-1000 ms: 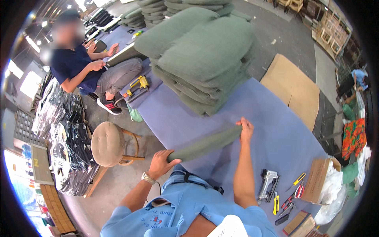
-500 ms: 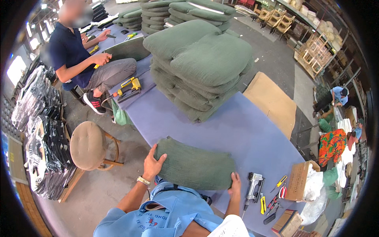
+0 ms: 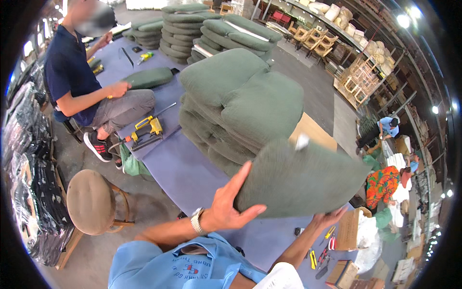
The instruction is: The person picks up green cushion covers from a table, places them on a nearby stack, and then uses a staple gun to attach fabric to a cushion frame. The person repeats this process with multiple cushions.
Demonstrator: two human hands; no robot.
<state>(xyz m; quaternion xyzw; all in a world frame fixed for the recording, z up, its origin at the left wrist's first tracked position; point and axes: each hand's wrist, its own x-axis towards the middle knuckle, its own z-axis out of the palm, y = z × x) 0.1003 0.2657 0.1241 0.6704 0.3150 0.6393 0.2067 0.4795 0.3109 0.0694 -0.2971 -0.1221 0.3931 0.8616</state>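
Observation:
Raised off the table, a dark green upholstered cushion (image 3: 303,180) is tilted and a little blurred. My left hand (image 3: 231,202) grips its left edge, thumb apart from the fingers. The lower right edge is held by my right hand (image 3: 329,219), whose fingers are partly hidden by the cushion. Just beyond stands a stack of green cushions (image 3: 240,96), partly covered by the held one. Right of my right hand lie a yellow cutter knife (image 3: 313,258) and red-handled pliers (image 3: 323,255) on the blue-covered table (image 3: 178,178).
A yellow staple gun (image 3: 149,129) lies on the table's left side, near a seated person (image 3: 72,72) holding a green cushion. A round stool (image 3: 90,202) stands at the left. An open cardboard box (image 3: 350,231) sits at the right. More cushion stacks (image 3: 180,33) stand farther back.
My hands have lifted the cushion from the table's near edge, up and to the right, towards the stack. The view has shifted. The seated person's cushion now lies flatter.

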